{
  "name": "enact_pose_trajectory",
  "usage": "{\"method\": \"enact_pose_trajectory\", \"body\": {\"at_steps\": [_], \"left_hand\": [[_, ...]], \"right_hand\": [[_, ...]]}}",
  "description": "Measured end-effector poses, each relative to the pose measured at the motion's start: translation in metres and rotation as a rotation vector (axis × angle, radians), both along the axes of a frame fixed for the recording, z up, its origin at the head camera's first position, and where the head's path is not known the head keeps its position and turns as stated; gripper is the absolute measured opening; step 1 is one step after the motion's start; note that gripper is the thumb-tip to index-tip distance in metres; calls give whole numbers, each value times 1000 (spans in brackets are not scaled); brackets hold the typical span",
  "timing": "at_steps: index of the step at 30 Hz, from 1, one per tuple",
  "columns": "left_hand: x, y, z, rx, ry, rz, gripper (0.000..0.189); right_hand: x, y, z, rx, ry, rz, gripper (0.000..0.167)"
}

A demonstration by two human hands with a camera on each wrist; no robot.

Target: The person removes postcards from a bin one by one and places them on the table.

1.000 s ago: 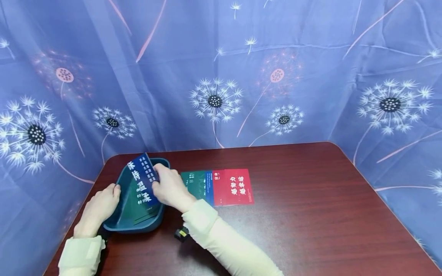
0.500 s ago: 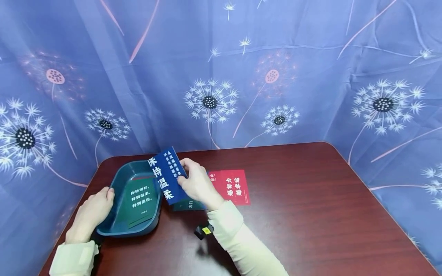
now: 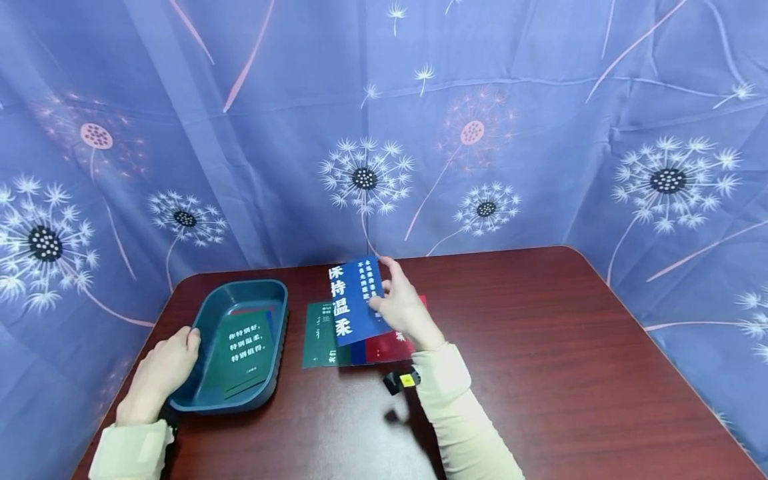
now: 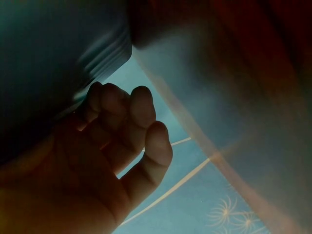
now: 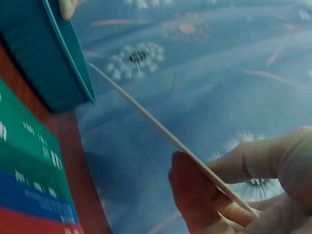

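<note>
A blue card [image 3: 354, 300] with white Chinese characters is pinched along its right side by my right hand [image 3: 408, 307]. It is raised and tilted over a row of cards on the table. In the right wrist view the card [image 5: 151, 119] shows edge-on between thumb and fingers. Below it lie a green card [image 3: 317, 337], a blue one mostly covered, and a red card [image 3: 387, 348]. My left hand [image 3: 165, 367] grips the left rim of a teal plastic basin [image 3: 205, 381]. Inside the basin, a green card [image 3: 246, 350] lies on top of others with red and blue edges.
The dark red-brown wooden table [image 3: 540, 360] extends to the right of the cards. Behind it and at both sides hangs a blue curtain [image 3: 300, 133] with a dandelion print. A small black device with a yellow mark [image 3: 405, 380] sits at the right wrist.
My right hand has carried the blue card rightward from above the basin to over the cards on the table. The left hand stays at the basin's rim.
</note>
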State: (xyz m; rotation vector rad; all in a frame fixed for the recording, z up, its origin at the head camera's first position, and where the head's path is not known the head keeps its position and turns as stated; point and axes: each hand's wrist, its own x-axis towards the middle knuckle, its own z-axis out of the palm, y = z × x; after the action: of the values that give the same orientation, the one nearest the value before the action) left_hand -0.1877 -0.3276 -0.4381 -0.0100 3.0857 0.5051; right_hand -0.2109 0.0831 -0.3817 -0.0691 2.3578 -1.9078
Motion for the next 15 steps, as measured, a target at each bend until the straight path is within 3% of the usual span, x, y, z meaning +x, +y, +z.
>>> {"method": "enact_pose_trajectory", "body": {"at_steps": [8, 15], "left_hand": [[1, -1, -2, 4, -4, 4, 47], [0, -1, -2, 14, 24, 3, 45]], "right_hand": [[-6, 36, -16, 171, -25, -53, 66], [-9, 59, -31, 211, -83, -114, 43]]}}
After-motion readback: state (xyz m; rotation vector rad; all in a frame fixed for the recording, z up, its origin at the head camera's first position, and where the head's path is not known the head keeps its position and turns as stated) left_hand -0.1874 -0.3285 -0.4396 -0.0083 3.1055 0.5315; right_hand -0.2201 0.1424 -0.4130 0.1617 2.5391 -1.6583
